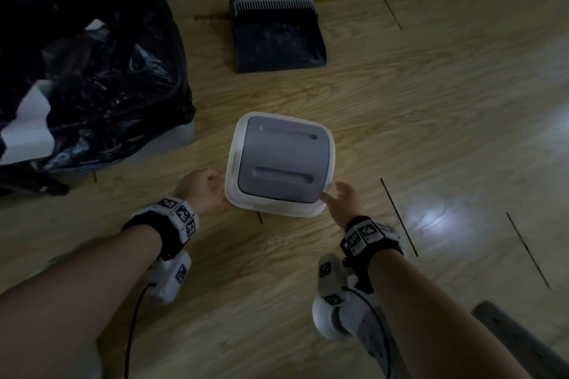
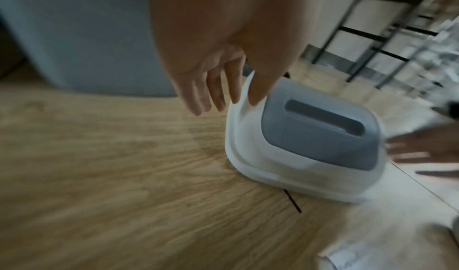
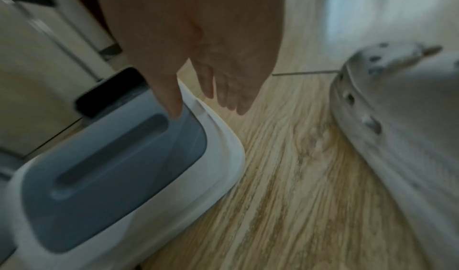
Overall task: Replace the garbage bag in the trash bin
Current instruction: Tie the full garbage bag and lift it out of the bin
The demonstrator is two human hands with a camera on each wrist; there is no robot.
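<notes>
Left hand (image 2: 223, 62): fingers straight, thumb on top of the lid's white rim and fingers behind its edge, loose contact at lid's left side. Right hand (image 1: 346, 200): fingers extended and apart, thumb tip on grey panel near the lid's right corner, other fingers off it over the floor. Neither hand clamped on anything.

Bin lid (image 1: 278, 166): white frame w/ grey swing panel, lying flat on floor, panel up, between both hands; the two grooves run left-right.

Trash bin (image 1: 172, 144) to the left, black garbage bag (image 1: 92, 71) draped over its rim, open.

Wood-grain floor (image 1: 431, 101). Dark dustpan (image 1: 277, 37) beyond the lid, near wall.
</notes>
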